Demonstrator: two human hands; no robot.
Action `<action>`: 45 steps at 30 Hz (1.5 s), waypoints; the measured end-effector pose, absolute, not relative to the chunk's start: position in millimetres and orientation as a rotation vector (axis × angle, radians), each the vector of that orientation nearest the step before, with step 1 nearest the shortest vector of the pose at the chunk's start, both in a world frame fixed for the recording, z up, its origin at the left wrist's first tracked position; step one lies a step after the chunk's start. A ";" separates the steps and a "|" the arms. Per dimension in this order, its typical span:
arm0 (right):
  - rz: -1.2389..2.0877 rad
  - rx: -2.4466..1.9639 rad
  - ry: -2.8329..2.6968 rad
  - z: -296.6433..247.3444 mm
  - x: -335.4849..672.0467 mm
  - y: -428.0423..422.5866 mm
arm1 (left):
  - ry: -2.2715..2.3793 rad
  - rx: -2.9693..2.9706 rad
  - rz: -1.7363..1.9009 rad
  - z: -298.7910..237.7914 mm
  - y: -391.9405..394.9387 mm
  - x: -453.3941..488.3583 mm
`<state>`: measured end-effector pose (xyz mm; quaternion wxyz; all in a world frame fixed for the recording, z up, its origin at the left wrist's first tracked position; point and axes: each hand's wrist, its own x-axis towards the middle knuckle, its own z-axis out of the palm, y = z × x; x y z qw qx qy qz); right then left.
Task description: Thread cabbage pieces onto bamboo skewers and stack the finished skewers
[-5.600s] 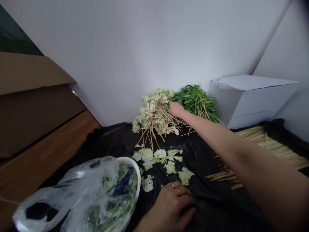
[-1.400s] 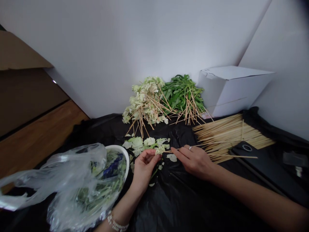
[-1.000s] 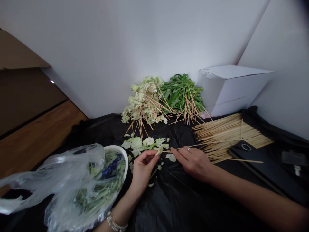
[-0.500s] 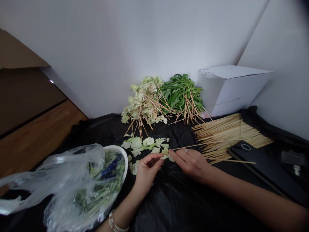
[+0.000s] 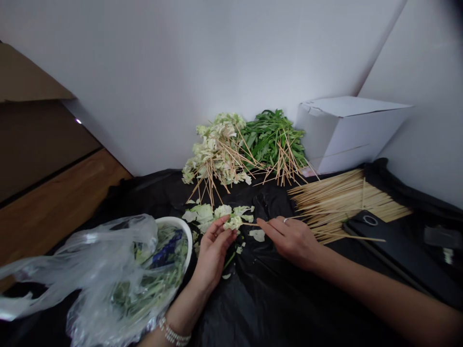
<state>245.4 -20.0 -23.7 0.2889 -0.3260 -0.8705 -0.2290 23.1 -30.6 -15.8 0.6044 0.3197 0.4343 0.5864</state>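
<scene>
Between the thumb and fingers of my left hand (image 5: 214, 251) is a pale green cabbage piece (image 5: 233, 222). A thin wooden skewer (image 5: 250, 224) runs from that piece to my right hand (image 5: 293, 240), whose fingers are closed around it. The cabbage sits at the skewer's left end. Loose cabbage leaves (image 5: 203, 214) lie on the black sheet just beyond my left hand. A single small leaf (image 5: 257, 235) rests between the two hands.
Skewered cabbage (image 5: 217, 140) and skewered leafy greens (image 5: 269, 137) are piled against the wall. Bare skewers (image 5: 336, 197) lie at right beside a dark phone (image 5: 387, 250) and a white box (image 5: 347, 135). At left, a white bowl (image 5: 188, 241) holds greens under a clear plastic bag (image 5: 104, 260).
My left hand has shifted slightly left and up with the cabbage, and my right hand has drawn right. More of the skewer now shows between them, and the small leaf below is uncovered.
</scene>
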 end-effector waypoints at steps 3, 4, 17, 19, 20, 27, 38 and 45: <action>-0.607 -0.931 -2.298 -25.2 245.6 -18.7 | 0.982 0.682 1.365 -16.9 -29.9 23.6; -0.604 -0.950 -2.295 -25.6 245.6 -18.4 | 0.977 0.671 1.369 -17.1 -29.9 23.8; -0.554 -0.797 -2.346 -23.5 242.4 -23.2 | 1.116 0.851 1.316 -16.6 -30.8 22.5; -0.569 -0.804 -2.345 -23.5 242.6 -23.1 | 1.117 0.863 1.322 -16.2 -32.0 23.3; -0.579 -0.807 -2.346 -23.3 242.5 -23.1 | 1.118 0.867 1.325 -15.7 -32.6 23.8; -0.602 -0.805 -2.357 -21.8 240.7 -24.4 | 1.138 0.920 1.333 -13.5 -31.8 27.0; -0.578 -0.815 -2.337 -26.9 240.2 -23.8 | 1.136 0.930 1.382 -18.8 -31.1 24.2; -0.620 -0.828 -2.327 -26.2 239.4 -25.0 | 1.186 0.980 1.377 -14.4 -32.6 25.6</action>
